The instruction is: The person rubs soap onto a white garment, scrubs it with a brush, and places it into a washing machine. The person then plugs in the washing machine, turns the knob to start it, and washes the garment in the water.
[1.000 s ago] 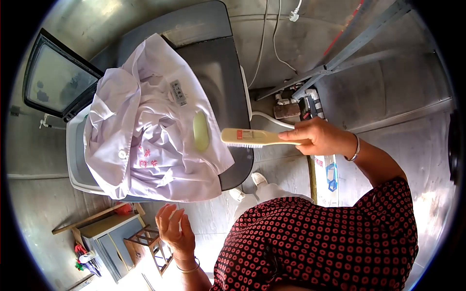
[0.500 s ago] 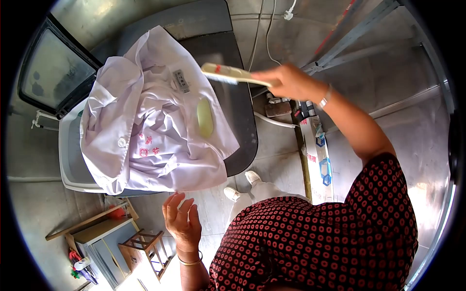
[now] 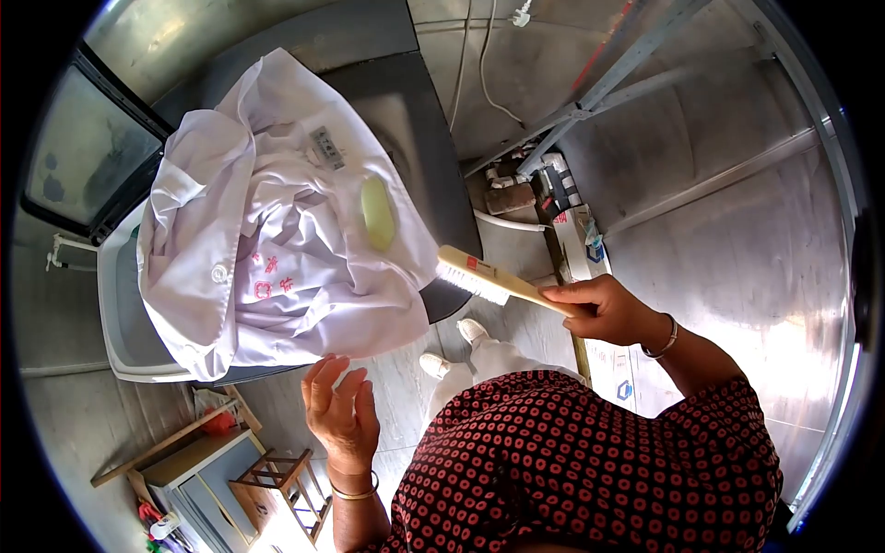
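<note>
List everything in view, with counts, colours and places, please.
Brush: one, cream, in right grip
Garment: one, white, on washing machine
Soap: one, pale green, on garment
Washing machine: one, grey and white, under garment
Lid: one, black-edged, raised, left
Cabinet: one, grey, lower left
Stool: one, brown, beside cabinet
Small items: several, mixed, lower left
Plug: one, white, top
Cords: at least two, pale, top
Brick: one, brown, upper centre
Shoes: two, white, centre
Printed top: one, black-red, lower centre
Left grip: one, open, below garment
Right grip: one, around brush
</note>
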{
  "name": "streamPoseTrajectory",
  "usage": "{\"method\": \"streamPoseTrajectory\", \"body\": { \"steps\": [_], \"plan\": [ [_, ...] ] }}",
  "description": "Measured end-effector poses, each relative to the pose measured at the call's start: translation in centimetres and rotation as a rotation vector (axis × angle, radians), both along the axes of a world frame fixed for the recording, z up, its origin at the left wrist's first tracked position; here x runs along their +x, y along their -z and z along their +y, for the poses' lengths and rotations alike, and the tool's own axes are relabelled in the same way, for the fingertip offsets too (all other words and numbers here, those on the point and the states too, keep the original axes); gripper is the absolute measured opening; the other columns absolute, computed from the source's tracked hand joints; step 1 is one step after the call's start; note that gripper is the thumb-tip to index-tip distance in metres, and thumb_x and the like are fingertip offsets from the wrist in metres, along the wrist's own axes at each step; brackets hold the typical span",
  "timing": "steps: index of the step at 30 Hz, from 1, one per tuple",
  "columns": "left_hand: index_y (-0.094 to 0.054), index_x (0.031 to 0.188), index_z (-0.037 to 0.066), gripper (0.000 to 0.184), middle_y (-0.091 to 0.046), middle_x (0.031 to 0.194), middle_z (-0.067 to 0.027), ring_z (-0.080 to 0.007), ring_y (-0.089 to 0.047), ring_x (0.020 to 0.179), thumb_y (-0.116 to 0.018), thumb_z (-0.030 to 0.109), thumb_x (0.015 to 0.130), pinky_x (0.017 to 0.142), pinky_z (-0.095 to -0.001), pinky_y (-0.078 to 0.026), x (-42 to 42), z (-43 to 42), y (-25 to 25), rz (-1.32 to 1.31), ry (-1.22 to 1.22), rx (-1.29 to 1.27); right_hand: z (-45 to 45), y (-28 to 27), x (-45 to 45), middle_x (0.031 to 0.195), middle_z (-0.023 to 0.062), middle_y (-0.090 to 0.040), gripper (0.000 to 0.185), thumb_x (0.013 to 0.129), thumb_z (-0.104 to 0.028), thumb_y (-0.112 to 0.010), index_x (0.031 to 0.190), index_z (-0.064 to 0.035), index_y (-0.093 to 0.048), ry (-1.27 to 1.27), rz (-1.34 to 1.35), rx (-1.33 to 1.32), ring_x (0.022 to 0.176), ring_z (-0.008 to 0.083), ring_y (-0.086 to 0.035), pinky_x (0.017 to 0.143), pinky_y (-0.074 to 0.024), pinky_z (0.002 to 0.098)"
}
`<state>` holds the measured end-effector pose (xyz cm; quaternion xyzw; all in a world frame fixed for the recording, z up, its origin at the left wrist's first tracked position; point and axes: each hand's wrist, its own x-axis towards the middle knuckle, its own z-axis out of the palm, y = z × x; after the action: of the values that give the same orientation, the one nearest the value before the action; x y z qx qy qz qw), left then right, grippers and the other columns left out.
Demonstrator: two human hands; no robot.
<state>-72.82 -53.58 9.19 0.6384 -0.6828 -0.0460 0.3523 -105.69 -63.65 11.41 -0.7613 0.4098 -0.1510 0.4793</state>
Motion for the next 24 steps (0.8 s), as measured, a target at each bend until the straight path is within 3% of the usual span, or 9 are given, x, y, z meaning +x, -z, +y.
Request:
{"method": "streamPoseTrajectory", "body": {
  "steps": [2,6,8,11,17,18,20,22,24],
  "plan": [
    [-0.061,0.083,0.004,0.017,-0.057,0.098,-0.0085,-0.0287,-0.054,0.094,-0.063,-0.003,0.068,0.078,-0.0369,-0.048,0.2,0.1,0.0,0.022,0.02,-0.022,0.1,-0.4,0.9,0.065,0.006,-0.051,0.049,0.075,-0.003,-0.059,0.123,-0.0099,-0.052,0.042,-0.038,0.193,0.052,0.0135,-0.048,0.053,-0.0409,0.0259],
    [-0.061,0.083,0.004,0.018,-0.056,0.098,-0.0089,-0.029,-0.054,0.093,-0.064,-0.003,0.067,0.077,-0.037,-0.048,0.2,0.3,-0.2,0.018,0.015,-0.056,-0.4,-1.6,6.8,0.072,0.0073,-0.052,0.05,0.076,-0.007,-0.061,0.125,-0.0108,-0.049,-0.128,0.008,-0.334,0.055,0.0191,-0.053,0.053,-0.044,0.0326],
    [-0.059,0.084,0.003,0.015,-0.057,0.099,-0.0098,-0.0296,-0.055,0.093,-0.06,-0.004,0.07,0.079,-0.0373,-0.047,-0.2,0.2,-0.7,-0.036,0.039,-0.123,-0.2,-2.3,10.6,0.078,0.0109,-0.053,0.05,0.076,-0.006,-0.058,0.125,-0.0064,-0.046,-0.192,0.156,-0.436,0.059,0.0227,-0.055,0.055,-0.0464,0.0352],
    [-0.06,0.098,0.007,0.03,-0.055,0.104,-0.0099,-0.0292,-0.055,0.093,-0.065,0.001,0.069,0.076,-0.0363,-0.049,-0.5,-0.4,-1.1,-0.221,0.094,-0.209,1.5,-1.0,14.5,0.081,0.0132,-0.05,0.055,0.074,-0.004,-0.057,0.125,0.0057,-0.037,-0.321,-0.01,-0.504,0.066,0.0245,-0.056,0.056,-0.0484,0.0357],
    [-0.056,0.109,0.006,0.046,-0.057,0.103,-0.0085,-0.0269,-0.056,0.09,-0.066,-0.001,0.065,0.074,-0.0357,-0.049,0.0,-1.4,-0.4,-0.294,0.123,-0.207,2.0,-1.9,16.9,0.081,0.0179,-0.057,0.022,0.073,-0.001,-0.058,0.094,0.0047,-0.052,-0.387,-0.215,-0.118,0.07,0.0313,-0.059,0.061,-0.0478,0.0388],
    [-0.056,0.109,0.006,0.046,-0.057,0.103,-0.0085,-0.0269,-0.056,0.09,-0.066,-0.001,0.065,0.074,-0.0357,-0.049,0.2,-1.4,-0.4,-0.289,0.111,-0.204,1.9,-1.9,16.8,0.067,0.0096,-0.054,0.01,0.075,-0.003,-0.06,0.082,-0.0016,-0.053,-0.35,-0.267,-0.08,0.061,0.0259,-0.057,0.056,-0.0454,0.0356],
    [-0.06,0.103,0.008,0.037,-0.056,0.105,-0.0065,-0.0238,-0.055,0.094,-0.063,0.007,0.066,0.07,-0.0326,-0.048,0.6,-1.8,-0.3,-0.386,0.153,-0.237,-0.7,-2.1,16.4,0.068,0.0083,-0.055,0.008,0.075,-0.005,-0.061,0.075,-0.0023,-0.054,-0.513,-0.226,-0.321,0.057,0.0256,-0.055,0.055,-0.0457,0.0354],
    [-0.061,0.097,0.007,0.031,-0.057,0.102,-0.0061,-0.0231,-0.056,0.092,-0.063,0.007,0.066,0.067,-0.0319,-0.047,1.0,-1.7,-0.3,-0.368,0.157,-0.26,-5.0,-3.4,16.2,0.07,0.0041,-0.056,0.007,0.074,-0.008,-0.062,0.073,-0.0032,-0.057,-0.373,0.15,-0.748,0.059,0.0219,-0.055,0.055,-0.0468,0.0332],
    [-0.061,0.09,0.007,0.026,-0.057,0.102,-0.0063,-0.0232,-0.057,0.089,-0.063,0.005,0.064,0.066,-0.0314,-0.048,1.7,-1.1,-0.2,-0.313,0.098,-0.313,-9.2,-3.1,16.9,0.072,0.001,-0.054,0.006,0.07,-0.007,-0.062,0.075,-0.0044,-0.058,-0.304,0.095,-1.11,0.069,0.0197,-0.055,0.058,-0.0474,0.031]
  ]
}}
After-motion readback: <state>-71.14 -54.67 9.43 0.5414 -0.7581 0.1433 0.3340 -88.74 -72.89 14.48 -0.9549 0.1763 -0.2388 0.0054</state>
